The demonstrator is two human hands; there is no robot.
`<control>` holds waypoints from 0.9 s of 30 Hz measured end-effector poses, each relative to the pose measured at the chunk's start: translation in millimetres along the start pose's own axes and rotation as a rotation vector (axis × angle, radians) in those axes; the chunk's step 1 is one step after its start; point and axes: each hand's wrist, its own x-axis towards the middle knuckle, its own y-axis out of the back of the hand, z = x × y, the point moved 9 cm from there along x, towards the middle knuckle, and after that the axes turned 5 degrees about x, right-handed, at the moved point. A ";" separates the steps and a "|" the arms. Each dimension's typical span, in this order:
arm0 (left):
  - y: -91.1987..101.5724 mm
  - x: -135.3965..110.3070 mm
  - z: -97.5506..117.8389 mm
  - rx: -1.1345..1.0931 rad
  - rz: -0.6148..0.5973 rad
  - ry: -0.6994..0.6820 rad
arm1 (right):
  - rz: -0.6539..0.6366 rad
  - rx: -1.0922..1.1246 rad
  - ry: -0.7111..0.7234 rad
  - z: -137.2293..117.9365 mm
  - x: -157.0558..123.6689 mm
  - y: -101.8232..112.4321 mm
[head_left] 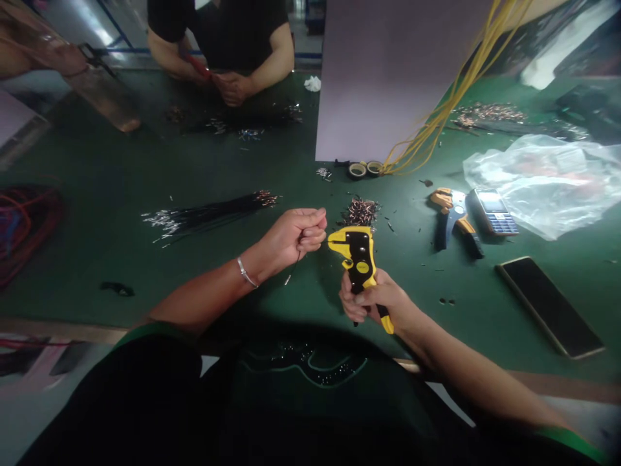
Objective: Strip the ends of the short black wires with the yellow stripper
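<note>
A dark green tabletop (145,165) filled most of the frame, its pale front edge showing at lower left. At the centre, the left hand (305,232) was closed, pinching a thin black wire (294,266) whose silvery end hung below the fingers. Just right of it, the right hand (371,298) was wrapped round the handles of a yellow-and-black wire stripper (359,259), its head turned left towards the pinching fingers; whether its jaws were shut could not be told.

Left of centre lay a loose bundle of black wires (208,213); above the stripper sat a small heap of copper-coloured scraps (359,211). A tall pale-grey panel (378,71) stood at upper centre, with long yellow wires (451,107) trailing down beside it. At right were orange-and-blue pliers (456,210), a keypad phone (495,210), a crumpled clear plastic bag (553,188) and a black smartphone (550,307). At upper left, a co-worker in a dark shirt (223,39) faced the tabletop, before blue metal rails (116,22) in the blurred room.
</note>
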 end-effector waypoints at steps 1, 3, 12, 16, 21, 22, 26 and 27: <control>-0.4 0.0 -0.2 -0.008 -0.003 -0.006 | 0.002 0.014 0.008 -2.1 0.3 -1.0; 0.2 0.3 -0.5 -0.018 0.001 -0.010 | -0.013 0.036 0.007 -2.4 1.0 -3.5; 40.7 8.7 21.1 -0.029 0.159 -0.015 | -0.092 -0.095 0.001 6.8 -10.5 -9.5; 50.8 6.7 48.1 0.036 0.222 -0.233 | -0.085 -0.091 0.174 -18.2 -13.8 -3.8; 30.6 5.1 29.9 0.148 0.176 -0.155 | 0.067 -0.117 0.131 -19.8 2.9 21.7; 28.9 3.3 30.0 0.164 0.185 -0.168 | 0.098 -0.135 0.122 -18.8 5.0 24.9; 26.4 -4.2 37.6 0.218 0.218 -0.243 | 0.199 -0.228 0.137 -20.4 4.3 29.5; 25.6 -5.2 38.7 0.226 0.215 -0.252 | 0.222 -0.249 0.148 -22.1 2.8 30.1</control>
